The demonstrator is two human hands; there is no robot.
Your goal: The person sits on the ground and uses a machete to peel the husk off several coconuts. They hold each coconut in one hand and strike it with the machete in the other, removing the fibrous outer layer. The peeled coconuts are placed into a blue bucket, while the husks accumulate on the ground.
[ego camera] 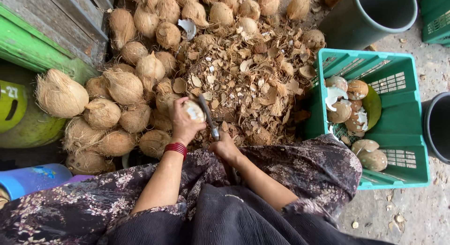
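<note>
— Right at the middle, the left hand (183, 124) is closed around a partly shelled coconut (193, 111), fingers curled over its top, a red bangle (176, 148) on the wrist. White flesh shows where the shell is gone.

— And the right hand (225, 147)?

— Clenched tight on the handle of a knife (208, 117). The blade points up and away from the person, its tip lying just beside the coconut, close to the left fingers.

— That looks like the risk.

— Likely so. The shell is round and hard, so a blow that lands off-centre could glance toward the thumb or fingers holding it. A weak grip could also let the coconut roll out of the palm.

— What lies around them?

— Directly beyond the hands, a heap of shell chips (243, 71) covers the ground. To the left and above it, a pile of whole husked coconuts (124, 85) is stacked against a green wooden ledge (33, 48). To the right stands a teal crate (403, 128) with several peeled coconuts (347, 102) inside, and two more near its front corner. A dark bucket (375, 13) stands behind the crate, another at the right edge.

— Anything else that could go wrong?

— Loose chips underfoot might slide, and flying fragments could reach the face.
</note>
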